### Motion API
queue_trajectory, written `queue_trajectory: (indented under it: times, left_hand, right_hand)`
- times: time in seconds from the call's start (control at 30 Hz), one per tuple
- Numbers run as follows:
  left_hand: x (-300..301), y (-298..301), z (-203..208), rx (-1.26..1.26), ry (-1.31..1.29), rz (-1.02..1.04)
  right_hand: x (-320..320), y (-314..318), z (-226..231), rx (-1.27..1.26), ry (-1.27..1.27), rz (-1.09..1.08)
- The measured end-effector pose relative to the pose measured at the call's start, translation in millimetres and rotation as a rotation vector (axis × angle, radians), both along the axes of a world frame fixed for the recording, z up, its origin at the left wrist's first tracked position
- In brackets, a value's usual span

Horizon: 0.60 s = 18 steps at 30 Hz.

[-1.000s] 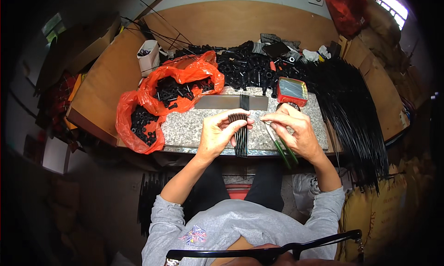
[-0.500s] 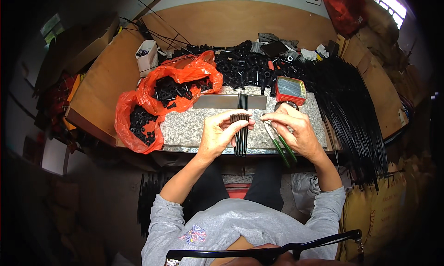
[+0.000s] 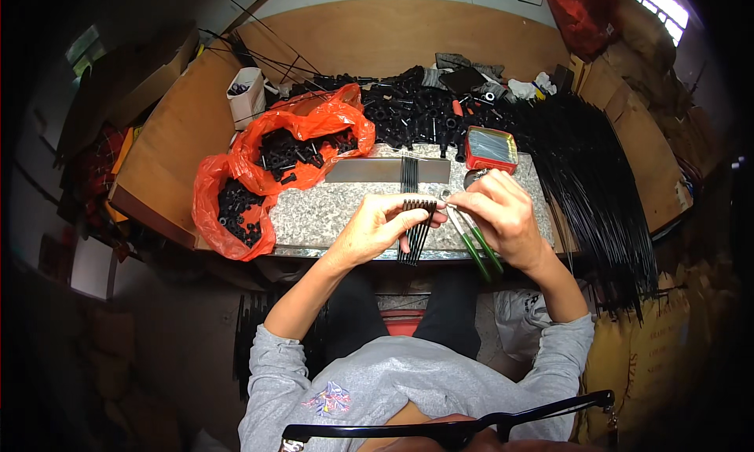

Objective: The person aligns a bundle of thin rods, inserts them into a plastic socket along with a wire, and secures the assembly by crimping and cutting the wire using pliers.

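Observation:
Near the slab's front edge, my left hand point(image 3: 375, 230) is closed around a flat row of thin black rods point(image 3: 419, 208), thumb over the front and fingers behind. The rod tops line up side by side, and their lower ends slant down below my fingers. My right hand point(image 3: 506, 216) is closed just to the right, thumb and forefinger pinched close to the row. What lies in that pinch is too small to make out. Green-handled pliers point(image 3: 480, 249) show beneath my right hand, handles toward me; whether my fingers grip them is hidden. More black rods point(image 3: 409, 173) lie behind my left hand across a grey metal bar point(image 3: 361, 171).
Two orange-red plastic bags point(image 3: 209, 208) of small black parts stand left on the speckled slab point(image 3: 302, 224). A red tin point(image 3: 491, 168) of thin pieces sits behind my right hand. Black parts point(image 3: 408, 110) heap at the back; long black rods point(image 3: 601, 193) spread over the right side.
The row in my left hand has tilted, so the rods' lengths now show below the thumb. My right hand's fingers have curled in more. The pliers stay nearly in place.

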<state>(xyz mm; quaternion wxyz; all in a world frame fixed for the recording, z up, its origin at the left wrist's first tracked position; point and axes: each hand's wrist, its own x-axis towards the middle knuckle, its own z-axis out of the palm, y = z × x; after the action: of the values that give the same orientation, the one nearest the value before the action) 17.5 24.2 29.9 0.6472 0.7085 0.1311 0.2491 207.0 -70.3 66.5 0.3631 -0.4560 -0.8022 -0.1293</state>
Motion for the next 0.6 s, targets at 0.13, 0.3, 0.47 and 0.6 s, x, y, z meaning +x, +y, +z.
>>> queue_trajectory:
  times: [0.13,0.3,0.47,0.6]
  left_hand:
    - [-1,5,-2,-0.076,-0.016,-0.029]
    - [0,2,-4,-0.041,-0.026,0.002]
    - [2,2,-3,-0.002,0.006,-0.052]
    - [0,5,-3,0.005,0.005,-0.044]
  right_hand:
    - [-1,5,-3,-0.077,0.084,0.059]
    - [-11,-1,2,0.087,-0.106,-0.006]
    - [-7,9,-8,0.010,0.141,0.059]
    - [-18,10,-16,-0.039,0.303,0.024]
